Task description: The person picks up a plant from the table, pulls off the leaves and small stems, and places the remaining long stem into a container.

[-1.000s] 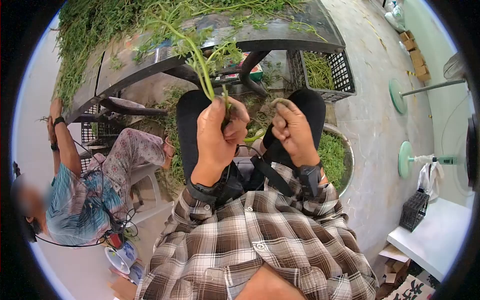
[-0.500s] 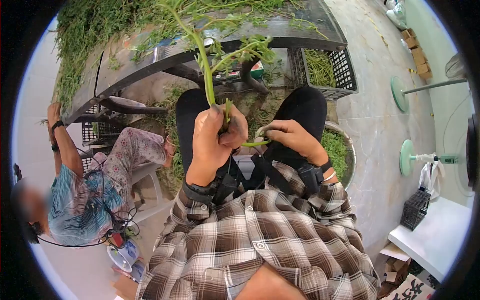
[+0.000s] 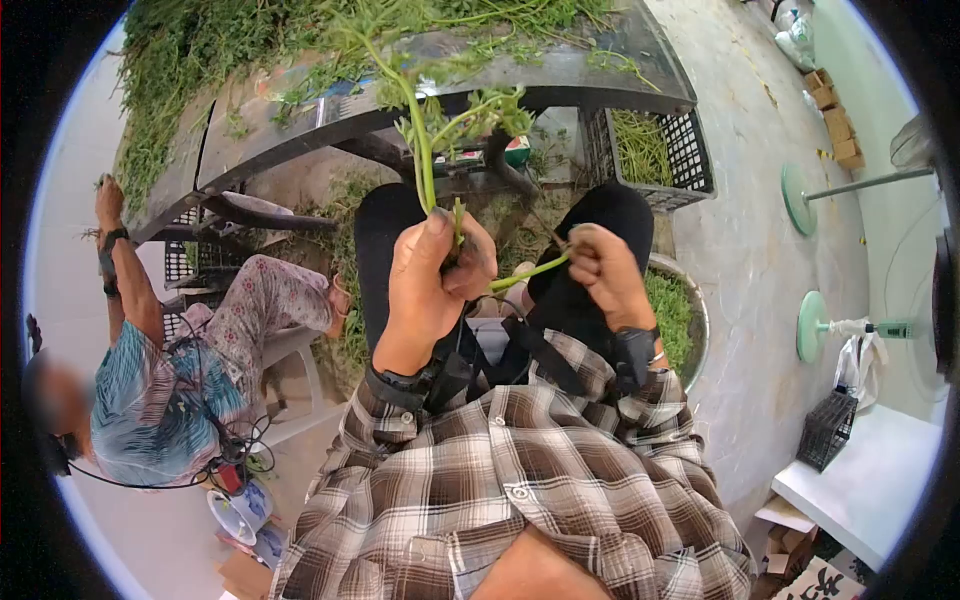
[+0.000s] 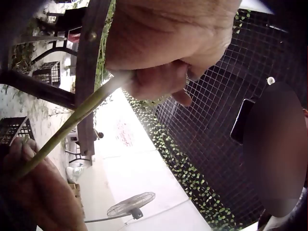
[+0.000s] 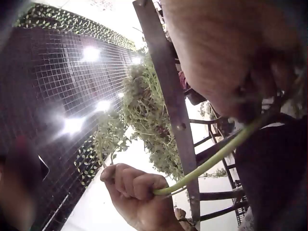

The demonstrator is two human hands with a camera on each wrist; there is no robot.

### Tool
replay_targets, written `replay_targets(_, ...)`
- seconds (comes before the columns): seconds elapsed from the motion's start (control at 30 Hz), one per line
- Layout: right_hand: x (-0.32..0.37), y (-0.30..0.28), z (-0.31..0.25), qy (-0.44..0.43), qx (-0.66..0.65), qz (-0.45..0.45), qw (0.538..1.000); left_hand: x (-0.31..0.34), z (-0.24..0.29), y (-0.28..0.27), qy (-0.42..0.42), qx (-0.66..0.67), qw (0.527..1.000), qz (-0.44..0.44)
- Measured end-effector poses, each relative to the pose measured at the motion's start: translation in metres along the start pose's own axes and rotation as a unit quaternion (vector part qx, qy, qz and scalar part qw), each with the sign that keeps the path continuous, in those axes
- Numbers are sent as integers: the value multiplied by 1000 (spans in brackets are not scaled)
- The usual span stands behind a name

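At the far left of the head view a second person sits with one arm raised, its hand a little higher up the frame than half a second ago. Across the top runs a dark table heaped with cut greens, as it was.

Just left of centre, the left hand is clenched round the base of a leafy stalk that stands upright. Its leaves reach the table edge, much as before. From that fist a bare stem runs rightward to the right hand, whose fingertips pinch its far end.

The hands are apart, joined only by this stem. Half a second ago the right hand lay lower with the stem nearly level. Now it has lifted, and the stem slants up toward the right. Both wrist views show the stem stretched straight from one hand to the other.

At the upper right a black crate holds green stems. Below it, beside the person's right knee, a metal bowl holds picked greens, both unmoved.
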State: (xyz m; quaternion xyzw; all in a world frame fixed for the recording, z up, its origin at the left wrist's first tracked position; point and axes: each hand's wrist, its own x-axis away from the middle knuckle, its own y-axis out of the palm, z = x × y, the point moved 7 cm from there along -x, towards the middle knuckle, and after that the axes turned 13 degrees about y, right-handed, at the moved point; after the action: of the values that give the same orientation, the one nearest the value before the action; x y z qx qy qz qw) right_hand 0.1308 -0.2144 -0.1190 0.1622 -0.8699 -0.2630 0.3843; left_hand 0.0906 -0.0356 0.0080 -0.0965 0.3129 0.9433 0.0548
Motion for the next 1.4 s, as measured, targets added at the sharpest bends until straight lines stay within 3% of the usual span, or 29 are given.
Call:
replay_targets(0.03, 2, -16, -11, -30, -119, 22, 992, -1, 0, 0, -5, -8, 1000, 14)
replay_targets(0.1, 13, -51, -34, -76, -230, 24, 970, -1, 2, -2, -5, -17, 999, 27)
replay_targets(0.17, 30, -81, -55, -108, -276, -41, 954, -1, -1, -7, -12, -17, 999, 34)
replay_targets(0.3, 90, -145, -73, -217, -99, 207, 949, -4, -5, -11, -2, -15, 999, 44)
replay_targets(0.33, 101, -159, -73, -220, -95, 204, 949, -4, -8, -10, -17, -25, 999, 38)
replay_targets(0.37, 118, -177, -77, -199, 135, 348, 906, -4, -11, -9, -33, -34, 998, 31)
replay_targets(0.4, 130, -182, -81, -165, 353, 468, 794, -4, -14, -9, -43, -30, 998, 37)
replay_targets(0.43, 132, -189, -75, -170, 353, 469, 792, -5, -16, -9, -39, -29, 998, 33)
replay_targets(0.47, 138, -169, -80, -236, 513, 491, 663, -5, -18, -9, -32, -45, 998, 26)
replay_targets(0.5, 141, -147, -81, -290, 649, 492, 503, -6, -18, -7, -25, -61, 998, 19)
replay_targets(0.53, 138, -149, -80, -284, 624, 490, 539, -6, -20, -7, -32, -72, 997, 21)
replay_targets(0.57, 136, -128, -84, -287, 623, 492, 537, -6, -21, -5, -29, -71, 997, 18)
replay_targets(0.63, 120, -92, -88, -260, 458, 402, 749, -5, -24, -2, -34, -74, 997, 4)
replay_targets(0.67, 110, -68, -87, -236, 372, 334, 833, -3, -25, -2, -33, -77, 996, 0)
replay_targets(0.7, 99, -44, -85, -209, 279, 257, 901, -1, -28, -1, -39, -89, 995, -13)
replay_targets(0.73, 90, -19, -85, -200, 278, 196, 919, 0, -31, 1, -44, -101, 994, -26)
replay_targets(0.83, 66, 49, -78, -156, 282, 24, 946, 4, -35, 9, -31, -117, 991, -60)
replay_targets(0.87, 59, 61, -76, -160, 282, 22, 946, 6, -33, 14, -36, -111, 991, -72)
replay_targets(0.93, 46, 90, -64, -110, 205, -99, 967, 10, -37, 15, -56, -116, 988, -84)
replay_targets(1.07, 43, 124, -60, -55, 81, -188, 977, 15, -42, 15, -91, -124, 983, -105)
replay_targets(1.23, 38, 119, -58, -74, 115, -153, 979, 12, -40, 19, -88, -122, 983, -105)
replay_targets(1.3, 37, 118, -55, -85, 142, -127, 978, 4, -25, 21, -15, -140, 990, -32)
replay_targets(1.4, 35, 114, -53, -136, 161, -99, 972, 0, -25, 17, 8, -160, 987, -13)
